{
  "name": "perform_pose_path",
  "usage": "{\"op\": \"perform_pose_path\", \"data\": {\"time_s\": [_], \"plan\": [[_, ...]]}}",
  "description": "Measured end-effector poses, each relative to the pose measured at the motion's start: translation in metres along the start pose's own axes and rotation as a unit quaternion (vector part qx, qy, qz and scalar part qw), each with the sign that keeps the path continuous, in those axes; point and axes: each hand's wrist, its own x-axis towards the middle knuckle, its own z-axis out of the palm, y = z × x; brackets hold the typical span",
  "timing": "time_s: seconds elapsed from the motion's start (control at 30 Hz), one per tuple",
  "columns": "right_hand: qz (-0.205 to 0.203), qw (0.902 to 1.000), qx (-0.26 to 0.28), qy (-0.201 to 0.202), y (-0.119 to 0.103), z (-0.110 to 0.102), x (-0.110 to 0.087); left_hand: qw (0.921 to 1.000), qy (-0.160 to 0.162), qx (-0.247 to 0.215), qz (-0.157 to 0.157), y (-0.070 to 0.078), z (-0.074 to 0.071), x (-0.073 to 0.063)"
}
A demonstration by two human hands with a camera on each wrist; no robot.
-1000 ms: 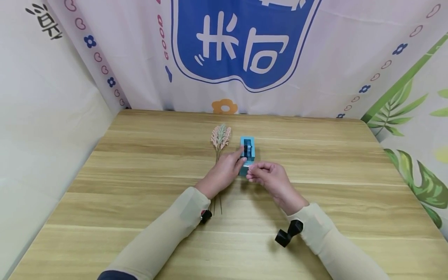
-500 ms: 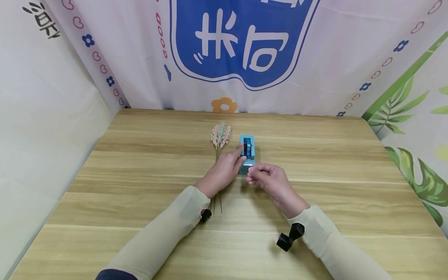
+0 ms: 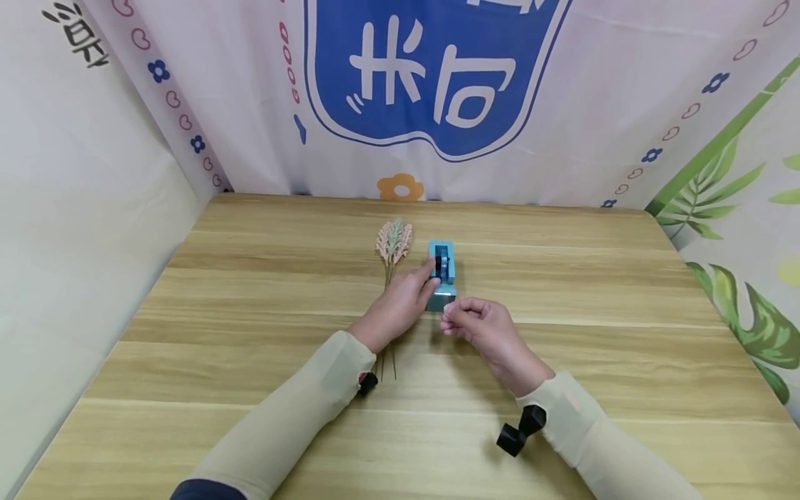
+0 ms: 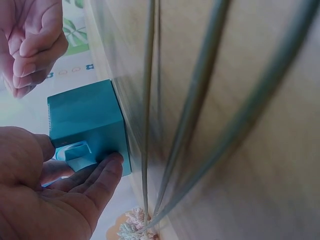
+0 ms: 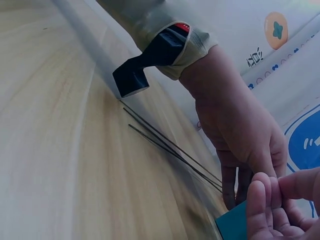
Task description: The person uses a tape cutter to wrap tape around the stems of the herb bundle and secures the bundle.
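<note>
A teal tape dispenser (image 3: 442,298) stands on the wooden table in the head view, with a dark roll in its top opening. My left hand (image 3: 400,302) grips its left side, thumb toward the front and fingers along the body; the left wrist view shows the fingertips against the teal side (image 4: 87,112). Just off the dispenser's front corner, my right hand (image 3: 484,326) pinches with thumb and forefinger at the end of the clear tape, which barely shows. In the right wrist view, its curled fingers (image 5: 260,205) partly cover the dispenser (image 5: 234,224).
Artificial flower sprigs (image 3: 395,243), pink and pale green, lie left of the dispenser. Their thin stems (image 5: 170,145) pass beneath the left hand and wrist. A printed curtain (image 3: 250,104) hangs behind the table's far edge. Black cameras (image 3: 514,437) stick out from the wrists.
My right hand has drawn slightly down and away from the dispenser's front, still pinching. The left hand and dispenser stay in place on the table.
</note>
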Motion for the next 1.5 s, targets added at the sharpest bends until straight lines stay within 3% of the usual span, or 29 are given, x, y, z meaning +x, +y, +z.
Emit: {"op": "perform_pose_path", "data": {"time_s": [0.77, 1.5], "plan": [[0.010, 0.9995, 0.011, -0.030, 0.004, 0.000, -0.014, 1.0000, 0.001, 0.003, -0.001, 0.001, 0.000, -0.001], [0.013, 0.9990, 0.029, -0.032, 0.006, 0.002, -0.026, 0.9999, 0.009, 0.007, 0.002, 0.000, 0.002, -0.003]]}}
